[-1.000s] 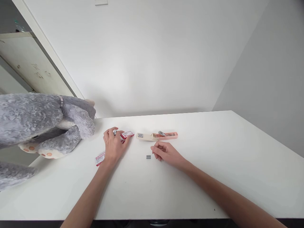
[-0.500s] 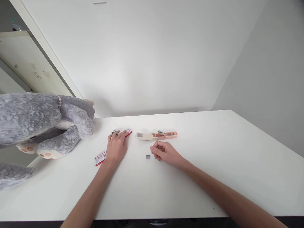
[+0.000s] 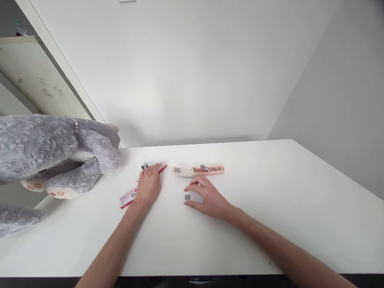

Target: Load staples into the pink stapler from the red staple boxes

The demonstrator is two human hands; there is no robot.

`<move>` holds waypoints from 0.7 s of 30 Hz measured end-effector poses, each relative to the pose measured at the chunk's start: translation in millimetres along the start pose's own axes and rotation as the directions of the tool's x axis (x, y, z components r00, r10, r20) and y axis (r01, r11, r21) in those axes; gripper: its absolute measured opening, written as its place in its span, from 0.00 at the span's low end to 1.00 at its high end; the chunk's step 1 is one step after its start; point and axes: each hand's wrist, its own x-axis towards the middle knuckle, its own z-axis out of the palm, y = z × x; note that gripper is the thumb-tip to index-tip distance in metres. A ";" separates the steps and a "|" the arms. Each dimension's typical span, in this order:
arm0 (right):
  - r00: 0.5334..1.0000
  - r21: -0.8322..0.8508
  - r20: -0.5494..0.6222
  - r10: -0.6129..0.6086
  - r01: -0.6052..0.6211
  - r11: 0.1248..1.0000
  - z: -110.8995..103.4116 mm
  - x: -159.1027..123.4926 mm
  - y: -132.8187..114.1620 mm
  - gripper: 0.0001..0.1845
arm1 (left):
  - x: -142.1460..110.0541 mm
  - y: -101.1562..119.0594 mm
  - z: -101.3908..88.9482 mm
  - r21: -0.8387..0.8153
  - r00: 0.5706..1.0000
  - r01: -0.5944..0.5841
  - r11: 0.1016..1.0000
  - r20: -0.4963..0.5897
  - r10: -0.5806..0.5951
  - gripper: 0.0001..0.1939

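Observation:
A small grey strip of staples (image 3: pixel 187 197) lies on the table between the thumb and fingers of my right hand (image 3: pixel 210 199). Those fingers are spread apart around the strip, with a gap on both sides. Just beyond this hand is an opened stapler (image 3: pixel 209 171), cream on its left half and pink on its right, with a metal part sticking up. My left hand (image 3: pixel 147 186) rests palm down, its fingers lying over a red-and-white box (image 3: pixel 163 167) that they partly cover. By its wrist sits another red-and-white printed piece (image 3: pixel 128 199), partly hidden.
A small black-and-silver item (image 3: pixel 144 165) lies behind my left fingers. On the left, a large grey plush toy (image 3: pixel 99 150) leans over the white table (image 3: pixel 270 192). A white wall (image 3: pixel 192 80) rises behind the table's back edge.
My right hand has opened from a loose curl and moved slightly left and down, around the staple strip. The fingers of my left hand have drawn together on the box.

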 end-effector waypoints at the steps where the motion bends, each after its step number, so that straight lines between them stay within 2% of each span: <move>1: 1.000 -0.005 0.000 -0.007 0.007 1.000 0.3 0.1 0.5 0.13 | -0.3 -0.1 -0.2 0.000 1.000 -0.003 1.000 -0.001 0.003 0.26; 7: 1.000 -0.006 -0.006 -0.029 0.029 1.000 0.8 1.1 0.5 0.06 | -1.9 3.8 -4.8 0.043 0.999 0.015 0.999 -0.039 -0.014 0.29; 14: 1.000 0.005 0.016 -0.018 0.018 1.000 -0.5 2.3 -1.1 0.03 | -0.3 7.9 -5.0 0.004 0.993 -0.119 0.993 0.011 0.118 0.25; 18: 1.000 0.032 0.027 -0.006 0.005 0.999 0.3 3.3 1.4 0.02 | -0.4 7.6 -4.8 0.001 0.995 -0.092 0.996 -0.028 0.092 0.21; 21: 0.999 0.114 0.018 0.041 -0.043 0.993 -0.6 4.7 1.3 0.02 | -0.4 8.7 -6.1 -0.012 0.995 -0.063 0.998 -0.073 0.062 0.18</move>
